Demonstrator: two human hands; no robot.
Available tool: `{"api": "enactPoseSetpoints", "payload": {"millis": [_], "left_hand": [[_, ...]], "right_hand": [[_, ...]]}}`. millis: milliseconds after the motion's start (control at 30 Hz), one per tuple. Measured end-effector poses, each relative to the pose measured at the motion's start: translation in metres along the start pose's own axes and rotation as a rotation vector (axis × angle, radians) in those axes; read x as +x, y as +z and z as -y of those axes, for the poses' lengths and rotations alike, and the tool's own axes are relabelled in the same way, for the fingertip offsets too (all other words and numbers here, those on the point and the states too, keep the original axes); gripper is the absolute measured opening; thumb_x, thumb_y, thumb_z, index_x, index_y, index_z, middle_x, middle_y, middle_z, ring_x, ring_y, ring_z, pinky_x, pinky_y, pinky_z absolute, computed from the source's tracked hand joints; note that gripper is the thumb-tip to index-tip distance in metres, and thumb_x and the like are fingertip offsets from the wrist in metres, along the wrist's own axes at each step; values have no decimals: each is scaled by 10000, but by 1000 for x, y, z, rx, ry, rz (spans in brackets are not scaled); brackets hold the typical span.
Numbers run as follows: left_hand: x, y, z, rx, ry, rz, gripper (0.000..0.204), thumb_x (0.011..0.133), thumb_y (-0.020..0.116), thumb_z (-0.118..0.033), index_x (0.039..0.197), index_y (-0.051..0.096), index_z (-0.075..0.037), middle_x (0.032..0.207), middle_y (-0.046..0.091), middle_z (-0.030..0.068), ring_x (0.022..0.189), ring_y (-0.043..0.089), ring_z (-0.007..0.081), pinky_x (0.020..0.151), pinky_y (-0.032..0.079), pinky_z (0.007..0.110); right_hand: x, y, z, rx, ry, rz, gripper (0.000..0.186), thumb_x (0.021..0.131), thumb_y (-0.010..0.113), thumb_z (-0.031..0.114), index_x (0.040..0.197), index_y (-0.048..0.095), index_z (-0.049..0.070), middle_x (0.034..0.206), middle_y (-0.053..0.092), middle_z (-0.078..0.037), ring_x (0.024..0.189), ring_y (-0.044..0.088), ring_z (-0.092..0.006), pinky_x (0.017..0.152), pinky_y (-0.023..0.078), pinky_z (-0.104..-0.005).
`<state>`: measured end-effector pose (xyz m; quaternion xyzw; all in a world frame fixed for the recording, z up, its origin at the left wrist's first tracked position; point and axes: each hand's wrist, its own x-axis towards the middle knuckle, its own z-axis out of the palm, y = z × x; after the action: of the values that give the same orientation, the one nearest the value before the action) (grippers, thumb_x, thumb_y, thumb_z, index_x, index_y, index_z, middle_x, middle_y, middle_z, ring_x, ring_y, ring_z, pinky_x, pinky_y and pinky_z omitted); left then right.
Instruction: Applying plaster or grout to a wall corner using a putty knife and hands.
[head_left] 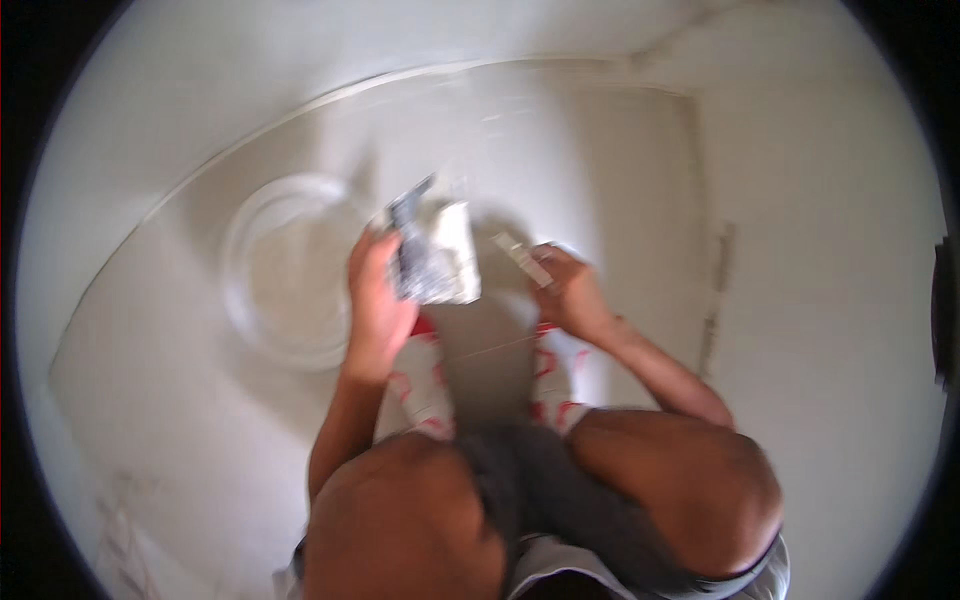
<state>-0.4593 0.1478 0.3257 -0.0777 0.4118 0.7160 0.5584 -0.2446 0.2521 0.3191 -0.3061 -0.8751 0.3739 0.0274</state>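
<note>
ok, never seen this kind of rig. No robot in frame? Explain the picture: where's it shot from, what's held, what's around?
No robot: these are a person's two bare hands. The camera is the left of two fisheyes worn on the head, looking down, so straight edges bend near the rim.

The left hand holds a silver-and-white packet; the right hand holds a short pale strip. Blur hides what exactly either is.

To the left, on the pale floor, is a round white-rimmed thing, perhaps a basin. The bent knees at the bottom are the wearer's own.
</note>
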Motion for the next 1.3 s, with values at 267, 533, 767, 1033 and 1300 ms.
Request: {"api": "enactPoseSetpoints", "payload": {"millis": [267,533,767,1033,1300], "left_hand": [[-3,1,-61,125,220,-198,250,842,409,-77,1063,488,8,975,557,63,899,544,143,811,433,294],[-3,-24,-73,347,63,-162,240,833,394,-54,1036,495,26,944,570,63,856,550,122,798,425,264],[10,-22,-92,308,-77,60,238,842,426,-47,1050,514,28,962,586,55,873,545,109,798,422,258],[-2,-61,-128,230,-108,-30,315,814,486,-177,1085,517,-19,1022,575,74,947,566,189,844,446,331],[-14,-69,-163,185,-125,-82,335,817,464,-138,1125,481,-10,1057,542,79,998,523,199,873,409,333]], "right_hand": [[97,104,51,902,231,258,350,743,634,100,1070,560,-1,810,627,-149,659,585,-170,624,463,-307],[95,-1,75,515,-33,-94,465,750,524,-72,1193,503,67,1099,468,-152,877,538,-260,752,459,-320],[107,-16,107,354,-157,-54,441,696,535,-111,1091,596,76,988,488,-143,897,489,-289,756,423,-334],[93,-21,103,317,-164,-60,404,619,549,-70,993,626,62,999,526,-159,927,494,-322,788,418,-382],[127,-123,-31,-978,550,-48,687,686,579,69,1322,321,43,816,582,-147,691,612,-265,543,494,-369]]}}
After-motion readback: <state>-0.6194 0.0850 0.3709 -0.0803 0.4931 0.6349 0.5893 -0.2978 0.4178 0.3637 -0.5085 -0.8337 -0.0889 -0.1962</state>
